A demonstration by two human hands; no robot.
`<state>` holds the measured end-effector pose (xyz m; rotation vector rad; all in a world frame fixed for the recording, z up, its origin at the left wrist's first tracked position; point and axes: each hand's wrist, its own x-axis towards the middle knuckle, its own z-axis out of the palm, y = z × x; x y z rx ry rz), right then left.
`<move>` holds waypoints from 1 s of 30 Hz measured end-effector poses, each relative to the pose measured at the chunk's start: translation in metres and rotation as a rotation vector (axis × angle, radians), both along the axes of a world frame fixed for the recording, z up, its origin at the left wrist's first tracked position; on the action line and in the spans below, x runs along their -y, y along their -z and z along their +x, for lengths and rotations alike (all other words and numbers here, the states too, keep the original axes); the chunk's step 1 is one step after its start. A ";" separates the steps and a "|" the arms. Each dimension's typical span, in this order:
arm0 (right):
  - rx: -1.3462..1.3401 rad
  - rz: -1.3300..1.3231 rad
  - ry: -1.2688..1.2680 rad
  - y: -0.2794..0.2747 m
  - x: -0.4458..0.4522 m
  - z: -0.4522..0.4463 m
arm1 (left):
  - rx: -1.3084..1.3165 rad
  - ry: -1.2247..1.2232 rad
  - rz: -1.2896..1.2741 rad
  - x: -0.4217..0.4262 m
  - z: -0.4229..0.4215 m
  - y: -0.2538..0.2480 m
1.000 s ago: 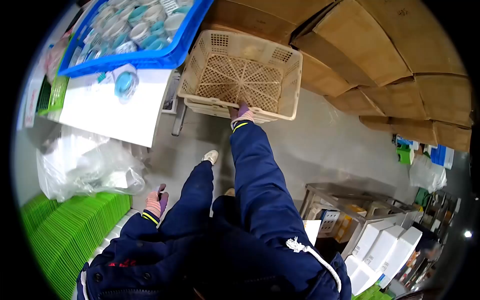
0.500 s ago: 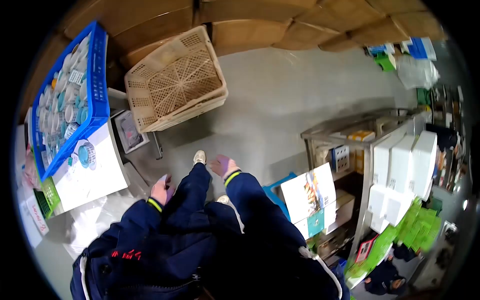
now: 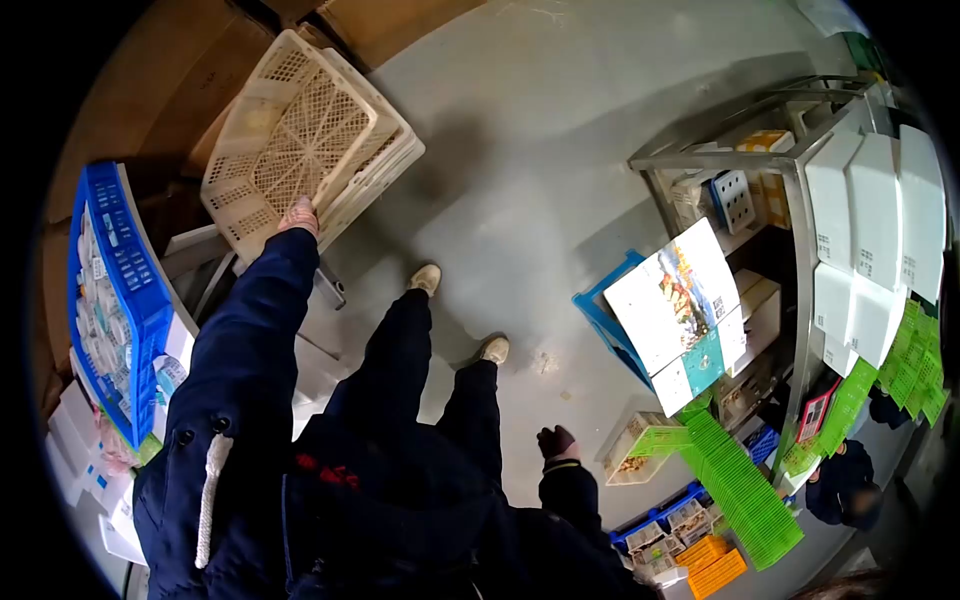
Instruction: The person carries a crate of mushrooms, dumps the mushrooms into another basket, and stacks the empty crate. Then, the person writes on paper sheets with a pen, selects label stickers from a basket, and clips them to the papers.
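My left hand (image 3: 299,217) reaches forward, its fingers closed over the near rim of a beige plastic crate (image 3: 312,130) with lattice walls and floor. This crate is nested in at least one more like it, and the stack sits tilted in view at the upper left. My right hand (image 3: 557,443) hangs low beside my body, dark in shadow. Its fingers look loosely curled and a little apart, with nothing seen in them. Nearest to it is a small beige basket (image 3: 640,462) with brownish contents on the floor.
A blue crate (image 3: 125,300) full of cups stands at left. Cardboard boxes (image 3: 130,120) line the back. At right are a metal rack (image 3: 800,210), white boxes (image 3: 850,200), a printed carton (image 3: 680,300) on a blue stool (image 3: 612,315), green crates (image 3: 740,480) and another person (image 3: 845,485).
My left hand has moved forward onto the beige crate's rim. My right hand has dropped back to my side. The view has turned right, and my feet have shifted.
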<state>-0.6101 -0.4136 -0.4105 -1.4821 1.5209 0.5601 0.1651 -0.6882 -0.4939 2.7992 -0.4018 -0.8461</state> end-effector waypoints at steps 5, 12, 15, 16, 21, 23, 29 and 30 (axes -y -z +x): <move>0.131 -0.012 -0.336 -0.032 0.028 0.117 | -0.038 0.099 0.222 0.006 0.001 -0.045; 0.592 -0.078 0.742 -0.107 0.113 0.183 | 0.174 0.855 0.497 0.064 -0.111 -0.139; 0.617 0.090 1.502 -0.123 0.110 0.165 | 0.195 1.049 0.270 0.085 -0.174 -0.145; 0.614 0.204 1.674 -0.124 0.111 0.151 | 0.188 1.081 0.174 0.075 -0.187 -0.122; 0.754 0.067 1.966 -0.140 0.069 0.085 | -0.063 1.093 0.188 0.035 -0.323 -0.037; 0.734 0.028 2.076 -0.156 0.031 0.054 | -0.163 1.337 0.201 0.008 -0.431 -0.088; 0.831 -0.016 2.222 -0.202 -0.134 -0.085 | -0.992 1.476 0.113 -0.178 -0.672 -0.150; 0.938 -0.052 2.261 -0.210 -0.165 -0.116 | -1.144 1.362 0.210 -0.214 -0.718 -0.165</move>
